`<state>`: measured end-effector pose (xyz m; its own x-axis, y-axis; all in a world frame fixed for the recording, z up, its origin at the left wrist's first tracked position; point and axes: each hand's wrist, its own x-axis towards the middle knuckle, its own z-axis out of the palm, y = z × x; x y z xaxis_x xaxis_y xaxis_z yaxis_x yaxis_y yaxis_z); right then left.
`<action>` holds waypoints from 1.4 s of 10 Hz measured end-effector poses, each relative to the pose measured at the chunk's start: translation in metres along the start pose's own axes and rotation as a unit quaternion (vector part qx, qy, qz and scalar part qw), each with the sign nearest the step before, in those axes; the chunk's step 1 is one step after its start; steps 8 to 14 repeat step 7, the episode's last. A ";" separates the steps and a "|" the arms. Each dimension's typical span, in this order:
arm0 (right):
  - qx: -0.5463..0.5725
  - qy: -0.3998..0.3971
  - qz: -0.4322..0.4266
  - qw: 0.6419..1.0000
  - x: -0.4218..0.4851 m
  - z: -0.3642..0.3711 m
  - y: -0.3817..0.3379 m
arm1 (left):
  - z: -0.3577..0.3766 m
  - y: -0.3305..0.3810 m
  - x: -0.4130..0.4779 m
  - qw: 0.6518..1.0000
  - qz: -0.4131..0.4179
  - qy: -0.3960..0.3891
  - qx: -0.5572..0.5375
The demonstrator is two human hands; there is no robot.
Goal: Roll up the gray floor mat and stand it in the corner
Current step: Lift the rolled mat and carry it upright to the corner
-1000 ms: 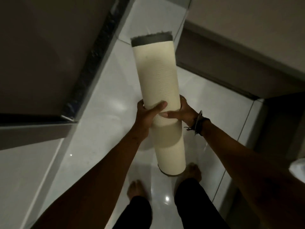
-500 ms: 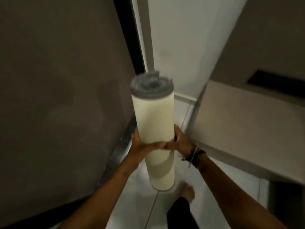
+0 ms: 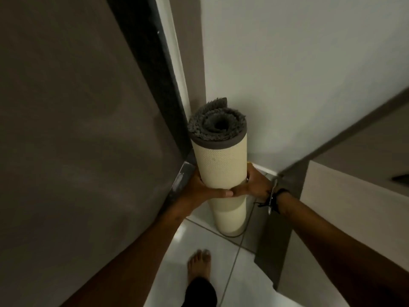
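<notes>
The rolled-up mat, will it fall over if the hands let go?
Maybe. The rolled mat is tall and narrow, so it looks tippy. It stands by the corner wall, which could prop it. Being soft, it might unroll once both hands let go.

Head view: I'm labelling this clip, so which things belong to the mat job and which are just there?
Job: rolled mat, upright; left hand and right hand gripping it; white wall of the corner.
Just there: wrist bands, bare foot, floor tiles.
</notes>
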<state>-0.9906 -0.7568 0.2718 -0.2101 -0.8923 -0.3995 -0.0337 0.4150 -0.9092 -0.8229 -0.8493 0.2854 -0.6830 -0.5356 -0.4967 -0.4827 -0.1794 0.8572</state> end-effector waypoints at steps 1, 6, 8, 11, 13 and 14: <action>-0.007 -0.003 0.006 1.000 0.049 -0.014 0.010 | -0.020 -0.004 0.051 0.999 -0.030 -0.011 -0.023; -0.187 0.087 0.189 0.960 0.132 -0.034 0.046 | 0.063 -0.256 -0.009 0.959 -0.174 -0.009 0.222; -0.226 0.093 0.187 0.952 0.098 -0.022 0.034 | 0.015 -0.186 0.038 0.965 -0.188 0.017 0.184; -0.226 0.093 0.187 0.952 0.098 -0.022 0.034 | 0.015 -0.186 0.038 0.965 -0.188 0.017 0.184; -0.226 0.093 0.187 0.952 0.098 -0.022 0.034 | 0.015 -0.186 0.038 0.965 -0.188 0.017 0.184; -0.226 0.093 0.187 0.952 0.098 -0.022 0.034 | 0.015 -0.186 0.038 0.965 -0.188 0.017 0.184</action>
